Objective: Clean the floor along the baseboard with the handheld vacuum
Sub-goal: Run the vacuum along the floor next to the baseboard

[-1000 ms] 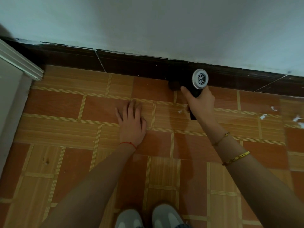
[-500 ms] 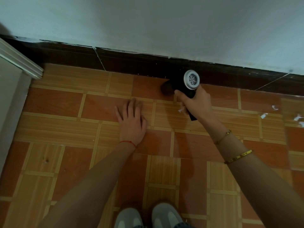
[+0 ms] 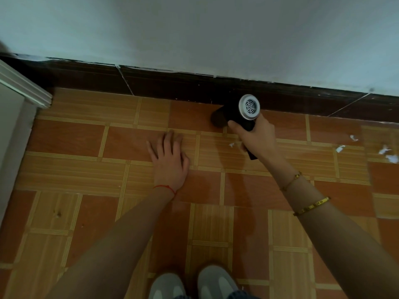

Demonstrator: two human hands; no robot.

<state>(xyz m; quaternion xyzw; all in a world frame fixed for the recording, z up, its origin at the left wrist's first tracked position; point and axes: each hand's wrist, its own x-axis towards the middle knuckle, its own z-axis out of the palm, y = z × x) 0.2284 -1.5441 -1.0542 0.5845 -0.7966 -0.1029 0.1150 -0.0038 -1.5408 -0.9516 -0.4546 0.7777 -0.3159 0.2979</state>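
Shoes (image 3: pixel 192 283) at the bottom edge, grey toes pointing at the wall; I'm crouched over patterned floor tiles (image 3: pixel 64 173). My left hand (image 3: pixel 169 162) lies flat on the floor, fingers straight and slightly spread, holding nothing, propping my weight; a red thread circles that wrist. Further out and to the right, my right hand (image 3: pixel 257 137) grips the handle of the handheld vacuum (image 3: pixel 239 114), fingers curled round it, thumb along the near side. Two gold bracelets sit on that forearm. The vacuum's black body points left, its dark nozzle down at the floor right beside the baseboard (image 3: pixel 164 86), the round grilled rear vent facing up at me. Whether the nozzle actually touches the tile I cannot tell. Small white scrap (image 3: pixel 231 145) lies just beside my right hand, on the near side of the vacuum. More white scraps (image 3: pixel 386 153) scattered well off to the right, near the frame edge. Beyond, the dark baseboard runs under a pale wall; a white door frame (image 3: pixel 23 89) stands far left. Judgement: mid-pass along the baseboard. Next move likely calls for keeping the nozzle low and tight to the skirting, then working back rightward for the remaining scraps, shifting my propping hand to follow.
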